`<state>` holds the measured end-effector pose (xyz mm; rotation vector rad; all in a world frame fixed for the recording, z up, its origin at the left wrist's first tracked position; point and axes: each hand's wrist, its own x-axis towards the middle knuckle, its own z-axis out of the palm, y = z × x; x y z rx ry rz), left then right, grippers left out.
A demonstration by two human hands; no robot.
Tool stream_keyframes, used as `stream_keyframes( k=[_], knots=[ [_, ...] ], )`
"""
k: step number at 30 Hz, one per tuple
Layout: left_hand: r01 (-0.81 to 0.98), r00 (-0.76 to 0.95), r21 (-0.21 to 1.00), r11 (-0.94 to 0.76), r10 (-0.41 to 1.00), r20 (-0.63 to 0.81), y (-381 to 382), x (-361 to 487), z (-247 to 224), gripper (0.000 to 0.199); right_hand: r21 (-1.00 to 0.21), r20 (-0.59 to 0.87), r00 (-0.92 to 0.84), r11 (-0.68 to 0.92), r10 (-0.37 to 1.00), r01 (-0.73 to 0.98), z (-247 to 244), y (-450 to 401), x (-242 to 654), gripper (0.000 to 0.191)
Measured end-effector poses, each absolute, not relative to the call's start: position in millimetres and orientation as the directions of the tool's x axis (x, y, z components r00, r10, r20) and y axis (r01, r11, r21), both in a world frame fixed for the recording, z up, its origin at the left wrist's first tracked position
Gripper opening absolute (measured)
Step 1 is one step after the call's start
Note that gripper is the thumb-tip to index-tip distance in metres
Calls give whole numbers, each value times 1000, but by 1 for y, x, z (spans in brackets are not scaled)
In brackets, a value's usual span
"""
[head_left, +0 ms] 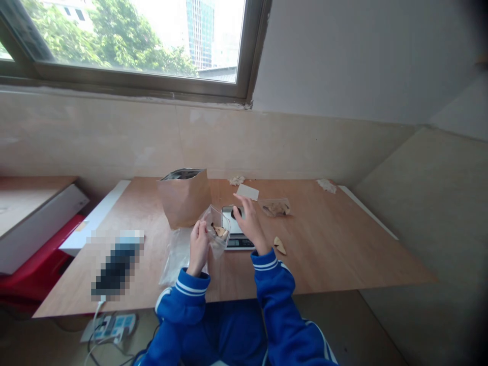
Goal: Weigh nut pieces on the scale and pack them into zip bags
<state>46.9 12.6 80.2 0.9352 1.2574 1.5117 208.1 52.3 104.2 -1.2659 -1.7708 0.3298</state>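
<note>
My left hand pinches the edge of a clear plastic bag with a few pale, dark-edged dried pieces inside. The bag hangs beside a small digital scale, partly overlapping its left side. Over the scale's plate is my right hand, its thumb and fingers spread apart. A dark piece shows at the plate near the thumb; whether the thumb touches it I cannot tell. A loose pale slice lies on the table right of the scale.
An open brown paper pouch stands behind my left hand, with flat clear bags before it. A filled clear bag and a white card lie beyond the scale. At left lies a blurred-out device with a cable.
</note>
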Motion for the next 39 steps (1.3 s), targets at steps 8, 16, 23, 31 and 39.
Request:
stream_keyframes(
  k=[8,16,23,31,39],
  knots=[
    [-430,-184,900,78,968,-171,12,46,81,29,-549,378,-63,278,924,788,9,92,229,40],
    [-450,-164,889,86,970,-177,11,47,80,34,-548,384,19,211,923,809,23,89,230,18],
    [-428,-238,903,21,962,-135,15,51,68,37,-950,251,180,207,951,235,90,61,206,38],
    [-250,-252,963,-100,967,35,14,54,58,36,-798,80,-60,100,995,595,125,35,179,23],
    [22,-51,947,-319,946,320,-2,61,77,26,-427,-44,40,-55,998,903,127,39,156,24]
  ],
)
